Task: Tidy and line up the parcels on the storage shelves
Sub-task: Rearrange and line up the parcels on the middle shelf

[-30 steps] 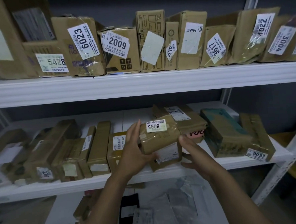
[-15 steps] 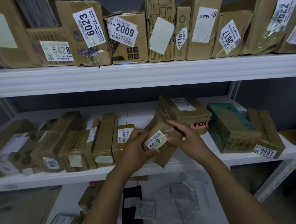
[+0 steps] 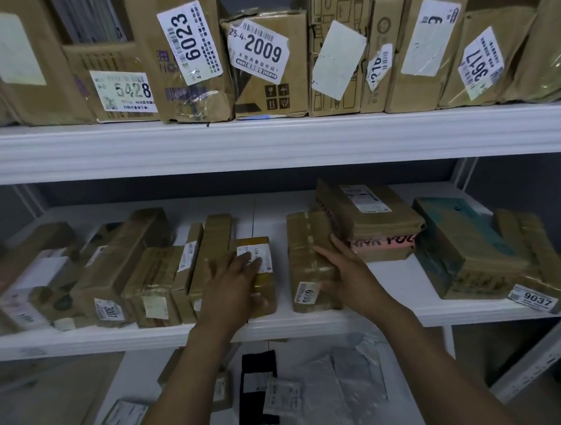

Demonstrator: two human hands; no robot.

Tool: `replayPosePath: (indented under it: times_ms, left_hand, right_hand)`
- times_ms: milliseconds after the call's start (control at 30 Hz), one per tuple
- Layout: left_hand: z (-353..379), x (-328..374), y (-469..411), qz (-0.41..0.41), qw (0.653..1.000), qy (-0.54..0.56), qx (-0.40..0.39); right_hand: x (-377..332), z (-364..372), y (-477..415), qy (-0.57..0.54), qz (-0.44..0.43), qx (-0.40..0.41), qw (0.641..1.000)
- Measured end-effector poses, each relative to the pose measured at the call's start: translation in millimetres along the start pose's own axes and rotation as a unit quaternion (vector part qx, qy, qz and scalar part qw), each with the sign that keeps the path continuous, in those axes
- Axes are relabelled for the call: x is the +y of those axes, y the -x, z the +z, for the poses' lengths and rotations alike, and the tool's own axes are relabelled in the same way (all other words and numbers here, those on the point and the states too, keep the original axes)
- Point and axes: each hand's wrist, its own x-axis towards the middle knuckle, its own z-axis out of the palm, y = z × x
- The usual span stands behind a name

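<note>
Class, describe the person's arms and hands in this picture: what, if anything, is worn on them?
The left hand and right hand are bare: no gloves, rings or watch show. Both forearms are uncovered, no sleeve in view.

My bare forearms stretched forward, my left hand lying palm down with fingers spread just left of the 6099 parcel, my right hand pressed along that parcel's right side, fingers nearly straight.
</note>
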Motion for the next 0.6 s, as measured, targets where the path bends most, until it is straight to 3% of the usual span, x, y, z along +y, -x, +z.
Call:
replayPosePath:
  times_ms: [100, 400, 600]
  left_hand:
    - [2.2, -12.3, -2.6, 0.0, 0.999, 0.026, -0.021]
    - [16.2, -29.3, -11.3, 0.046, 0.996, 0.079, 0.016]
    - [17.1, -22.9, -18.1, 0.054, 0.996, 0.072, -0.005]
  right_hand:
    - [-6.4, 6.8, -11.4, -0.004, -0.012, -0.003, 1.0]
    - [-8.0, 11.9, -22.0, -0.056, -0.019, -0.022, 0.998]
    - [-14.0, 14.2, -23.3, -0.014, -0.019, -0.024, 0.999]
